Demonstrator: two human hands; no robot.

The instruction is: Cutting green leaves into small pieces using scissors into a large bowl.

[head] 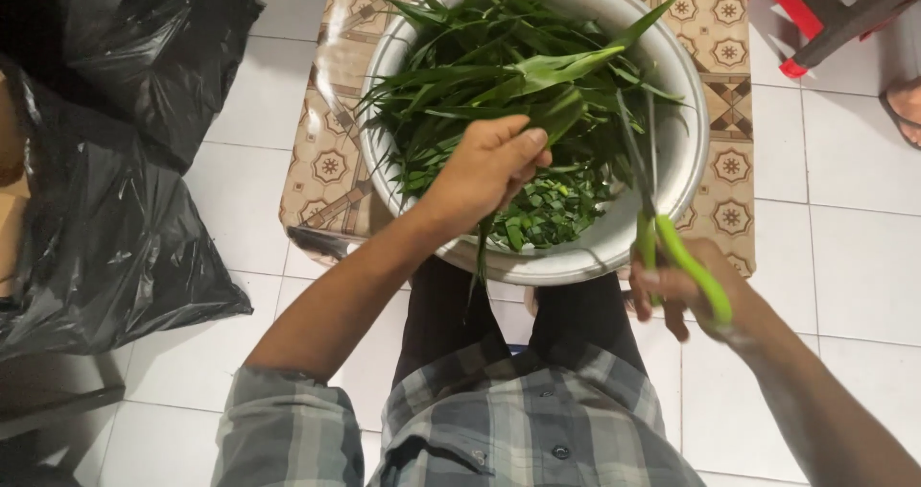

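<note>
To the far left a black plastic bag (106, 161) is slumping on the tiled floor (844, 180), well apart from my work. Moving right, my left hand (484, 166) is closing its grip around a bundle of long green leaves (537, 74), fingers pressed around the stems, holding them over the big metal bowl (686, 151) that is sitting on a patterned bench (331, 161). Cut leaf pieces (552, 213) are piling at the near side of the bowl, just below my fist. Right of that, my right hand (686, 290) is gripping the green-handled scissors (662, 228), fingers through the loops; the blades are pointing far into the bowl, seemingly near closed, just beside the bundle but not biting it. I judge I am mid-chopping: next, the blades need opening and swinging left across the leaf ends sticking out past my left grip.
</note>
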